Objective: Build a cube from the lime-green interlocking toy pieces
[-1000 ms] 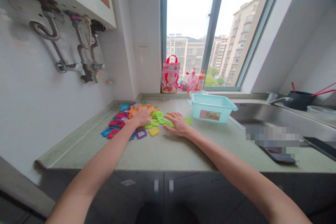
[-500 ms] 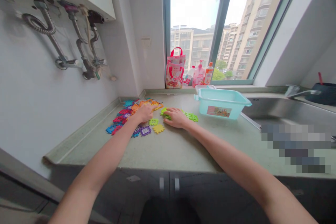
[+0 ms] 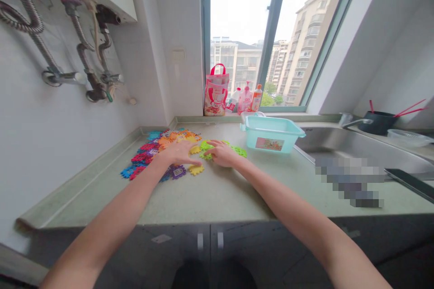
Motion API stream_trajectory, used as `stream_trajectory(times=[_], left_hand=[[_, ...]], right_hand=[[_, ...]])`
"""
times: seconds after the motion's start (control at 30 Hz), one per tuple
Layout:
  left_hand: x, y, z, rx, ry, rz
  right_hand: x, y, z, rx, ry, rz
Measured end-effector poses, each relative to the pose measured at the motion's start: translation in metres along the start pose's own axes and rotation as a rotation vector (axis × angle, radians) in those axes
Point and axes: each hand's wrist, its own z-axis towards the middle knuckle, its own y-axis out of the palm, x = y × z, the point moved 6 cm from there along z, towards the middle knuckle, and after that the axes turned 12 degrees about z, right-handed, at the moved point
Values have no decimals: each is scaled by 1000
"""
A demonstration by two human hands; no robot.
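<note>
The speckled pale green table (image 3: 217,194) has a raised lip (image 3: 84,176) along its wall edge and a stainless steel sink (image 3: 334,142) set into its right side. Interlocking plastic gear-shaped puzzle pieces (image 3: 149,153) lie flat on it, mostly red, blue, purple and orange in a dense cluster toward the left. Lime green pieces (image 3: 239,151) and a yellow piece (image 3: 195,170) lie looser to the right. Just beyond the green pieces stands a teal plastic storage box (image 3: 271,137) with a printed label (image 3: 269,144).

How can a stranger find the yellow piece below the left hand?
On the counter under the window, left of the turquoise tub, lies a spread of colourful gear-edged pieces. Yours is the yellow one at its front edge, right of a purple piece.
</note>
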Motion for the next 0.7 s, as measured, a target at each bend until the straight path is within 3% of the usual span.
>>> stream_trajectory(times=[0.1, 0.2, 0.3, 0.43, 0.57, 0.7], left_hand=[[-16, 3, 0, -32, -36, 19], [-28, -3, -2, 16, -44, 39], [-13, -11, -1, 113, 73, 41], [18, -10, 2, 125, 211, -18], [13, -5, 4, 115, 111, 15], [3, -2, 12, 188, 15, 109]], right_hand=[[19, -14, -28, 31, -11, 32], [39, -35, -52, 101, 7, 114], [63, -54, -68, 101, 135, 196], [82, -74, -79, 52, 267, 230], [87, -83, -84, 39, 324, 210], [83, -70, -82, -46, 344, 158]])
